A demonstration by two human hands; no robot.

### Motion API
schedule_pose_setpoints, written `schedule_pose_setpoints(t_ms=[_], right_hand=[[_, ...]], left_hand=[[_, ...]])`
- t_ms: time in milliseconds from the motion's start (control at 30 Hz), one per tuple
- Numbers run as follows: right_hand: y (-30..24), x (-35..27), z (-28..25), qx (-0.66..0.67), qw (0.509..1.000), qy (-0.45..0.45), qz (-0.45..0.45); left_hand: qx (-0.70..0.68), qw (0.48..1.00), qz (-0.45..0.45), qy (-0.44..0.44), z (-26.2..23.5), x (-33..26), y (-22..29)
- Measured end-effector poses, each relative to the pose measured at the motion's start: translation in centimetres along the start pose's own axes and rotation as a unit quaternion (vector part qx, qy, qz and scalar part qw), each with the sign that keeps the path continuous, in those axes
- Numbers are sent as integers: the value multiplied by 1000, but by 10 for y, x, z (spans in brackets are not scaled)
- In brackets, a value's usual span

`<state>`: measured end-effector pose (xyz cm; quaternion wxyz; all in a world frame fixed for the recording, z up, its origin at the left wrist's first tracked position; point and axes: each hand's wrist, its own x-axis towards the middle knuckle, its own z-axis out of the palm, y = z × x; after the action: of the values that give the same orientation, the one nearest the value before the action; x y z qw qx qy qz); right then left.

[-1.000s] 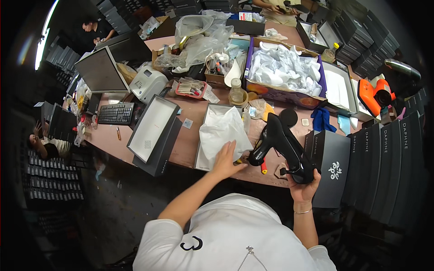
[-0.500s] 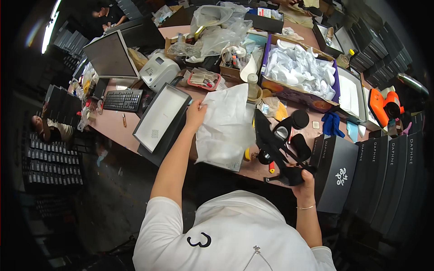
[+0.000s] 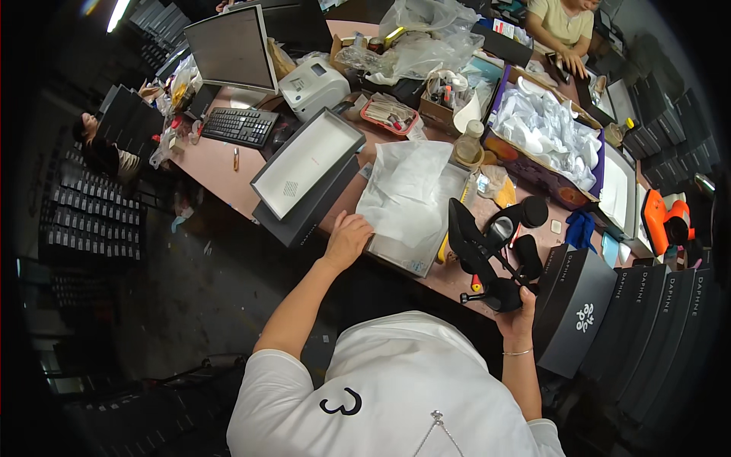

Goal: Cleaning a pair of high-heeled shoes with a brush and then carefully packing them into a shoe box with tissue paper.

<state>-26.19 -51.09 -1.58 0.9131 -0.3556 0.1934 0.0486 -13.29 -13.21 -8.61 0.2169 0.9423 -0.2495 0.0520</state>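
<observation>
A sheet of white tissue paper (image 3: 403, 186) lies spread over a flat pale stack on the pink-topped table. Beside the near-left corner of that paper is my left hand (image 3: 350, 241), its fingers stretched and slightly bent, touching the edge. In my right hand (image 3: 519, 316) I hold black high-heeled shoes (image 3: 487, 263), gripped near the front of the table with thumb and fingers round the nearest one. The shoes overlap, so I cannot tell all their parts apart. Left of the paper, a dark shoe box (image 3: 312, 206) carries a white-lined lid (image 3: 308, 164).
Dark shoe boxes (image 3: 575, 305) stand along the right. Farther back are a purple carton (image 3: 518, 156) of white paper wads, a red basket (image 3: 390, 114), a label printer (image 3: 314, 85), a keyboard (image 3: 240, 126) and a monitor (image 3: 231, 49). A co-worker (image 3: 560, 30) sits opposite at top right.
My left hand has moved down from the paper's upper left to its near-left corner, and the paper now lies flatter. My right hand still holds the shoes. The view has shifted.
</observation>
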Motion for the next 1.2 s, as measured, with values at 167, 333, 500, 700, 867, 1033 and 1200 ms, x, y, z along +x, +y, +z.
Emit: schedule_pose_setpoints(t_ms=[167,333,500,700,867,1033,1200], right_hand=[[-16,-14,-2,18,989,-149,9],[-11,-19,22,-35,976,-199,80],[11,2,83,-116,977,-139,113],[42,0,103,-286,951,77,93],[36,-20,137,-129,991,-8,29],[82,5,155,17,998,63,12],[130,46,187,240,950,188,-61]], left_hand=[[-223,956,-188,18,-25,25,16],[-384,835,-374,-123,-26,27,-1],[-415,866,-278,-8,-7,13,2],[-393,874,-268,101,-19,30,-26],[-394,895,-204,36,-41,45,-27],[-351,936,22,13,-96,54,-10],[-285,939,150,-121,-133,53,-35]])
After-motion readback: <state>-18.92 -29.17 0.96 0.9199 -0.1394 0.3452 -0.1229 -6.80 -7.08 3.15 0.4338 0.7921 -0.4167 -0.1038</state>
